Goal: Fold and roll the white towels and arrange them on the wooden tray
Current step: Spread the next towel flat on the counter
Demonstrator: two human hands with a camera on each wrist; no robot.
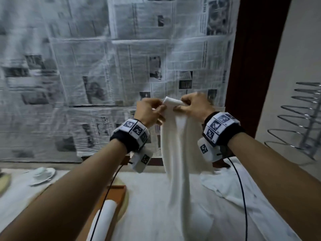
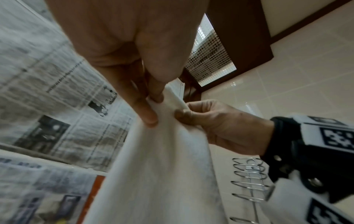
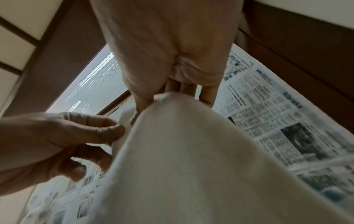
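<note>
A white towel [image 1: 180,153] hangs lengthwise in the air above the table, its lower end touching the cloth. My left hand [image 1: 152,110] pinches its top edge at the left, and my right hand [image 1: 189,106] pinches the same edge at the right, close together. The left wrist view shows my left hand [image 2: 151,109] pinching the towel [image 2: 162,166], with my right hand [image 2: 210,121] beside it. From the right wrist, the towel [image 3: 191,159] drapes down from my right hand [image 3: 153,100]. A rolled white towel [image 1: 106,216] lies on the wooden tray [image 1: 116,193] at the lower left.
Another crumpled white towel [image 1: 225,185] lies on the white tablecloth [image 1: 149,197] at the right. A cup on a saucer [image 1: 42,173] stands at the far left. A chrome wire rack [image 1: 298,122] is at the right. Newspaper [image 1: 104,66] covers the wall behind.
</note>
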